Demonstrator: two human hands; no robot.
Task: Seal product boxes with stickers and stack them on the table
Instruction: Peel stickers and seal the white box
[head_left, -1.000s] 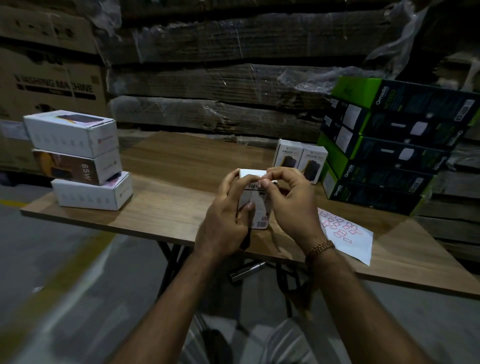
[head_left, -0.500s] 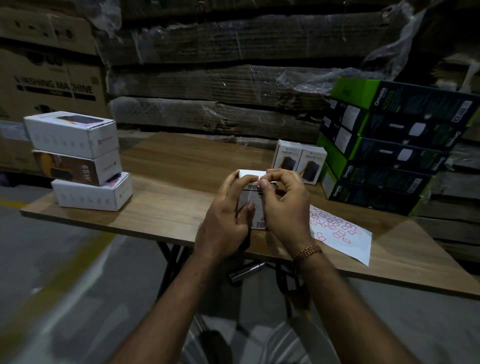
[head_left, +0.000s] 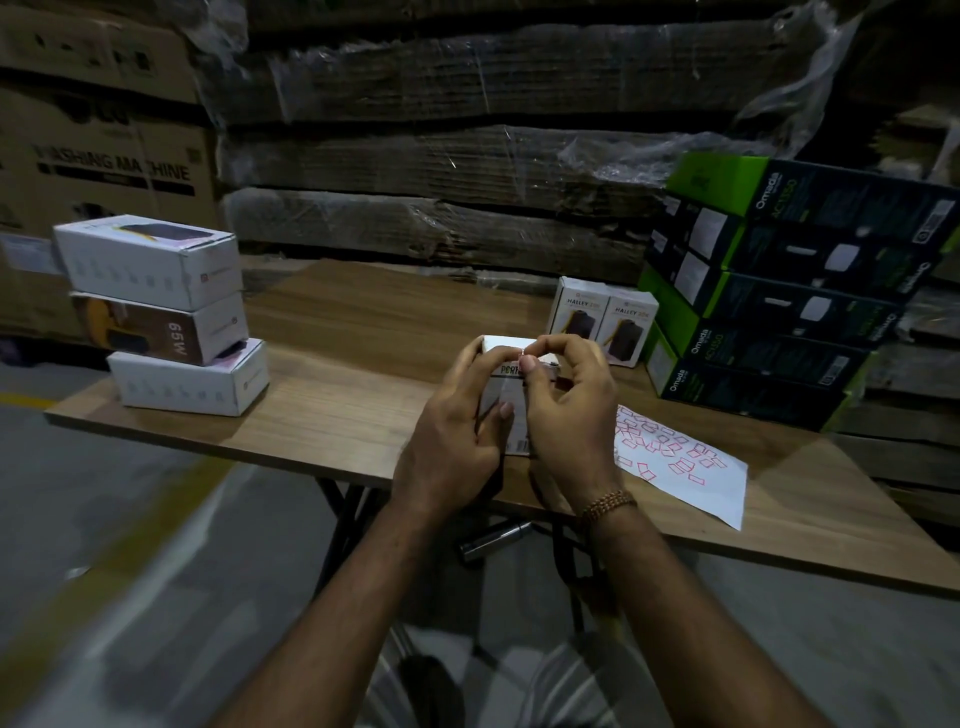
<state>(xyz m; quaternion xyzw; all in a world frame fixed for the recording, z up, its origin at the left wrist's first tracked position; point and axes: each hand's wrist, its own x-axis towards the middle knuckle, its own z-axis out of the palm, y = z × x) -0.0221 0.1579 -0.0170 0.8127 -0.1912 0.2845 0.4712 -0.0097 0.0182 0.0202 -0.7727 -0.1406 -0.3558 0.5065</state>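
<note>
Head view of a wooden folding table (head_left: 332, 415) in a dim warehouse. At centre, the left hand (head_left: 457, 441) wraps its curled fingers round a small white product box (head_left: 511, 431) held upright over the near edge of the table; a barcode shows low on the box's facing side. The right hand (head_left: 566, 415) is at the box's top edge, thumb and forefinger pressed together in a pinch there; whether a sticker lies between them is too small to tell. A beaded bracelet (head_left: 608, 504) circles the right wrist. Just beside the right hand, toward 3 o'clock, lies a white sticker sheet (head_left: 691, 467) scattered with small red-outlined labels. Toward 1 o'clock from the held box stand two white boxes marked HALLEY (head_left: 602, 319), side by side and touching. At 2 to 3 o'clock rises a leaning stack of green-and-black Omada boxes (head_left: 789, 291). At 9 to 10 o'clock, well apart from the hands, sits a stack of three boxes (head_left: 166, 317), the middle one marked 65W. Shrink-wrapped flat cardboard (head_left: 441, 156) fills the background.
</note>
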